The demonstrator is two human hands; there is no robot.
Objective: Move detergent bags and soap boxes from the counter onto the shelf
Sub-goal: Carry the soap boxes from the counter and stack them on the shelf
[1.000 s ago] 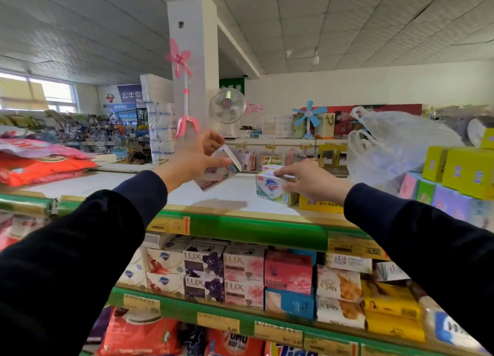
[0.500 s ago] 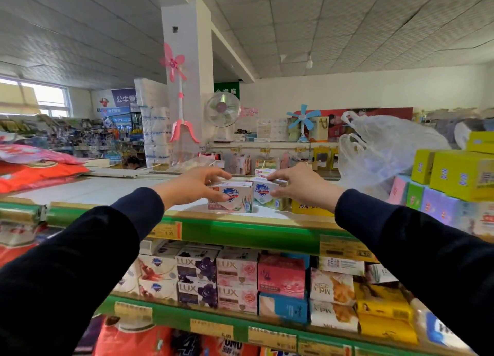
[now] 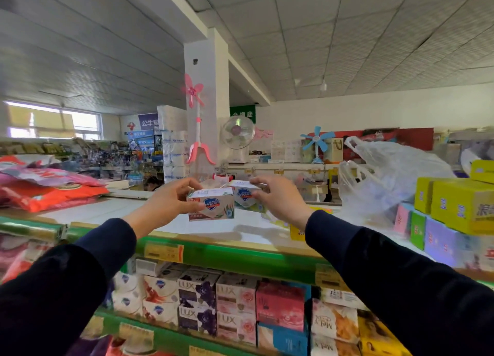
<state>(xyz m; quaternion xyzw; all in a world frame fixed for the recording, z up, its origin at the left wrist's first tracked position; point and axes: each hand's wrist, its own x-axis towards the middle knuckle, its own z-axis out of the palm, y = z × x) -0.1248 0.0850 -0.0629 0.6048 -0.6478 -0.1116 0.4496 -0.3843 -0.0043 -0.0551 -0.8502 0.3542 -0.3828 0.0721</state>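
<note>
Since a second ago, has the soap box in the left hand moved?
Yes. The left hand then held the soap box tilted, left of the right hand's box; now it is level and right beside that box, above the counter.

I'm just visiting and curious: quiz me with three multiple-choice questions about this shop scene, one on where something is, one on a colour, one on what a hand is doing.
1. Where is the clear plastic bag?
A. on the counter, right of the hands
B. on the floor
C. on the shelf among the soaps

2. What colour is the shelf edge?
A. red
B. green
C. black

3. What is the left hand doing?
A. hanging idle
B. pressing flat on the counter
C. holding a soap box

Answers: 1 A, it sits on the countertop at right. 2 B, the rail below the counter is green. 3 C, fingers and thumb grip the white box.
</note>
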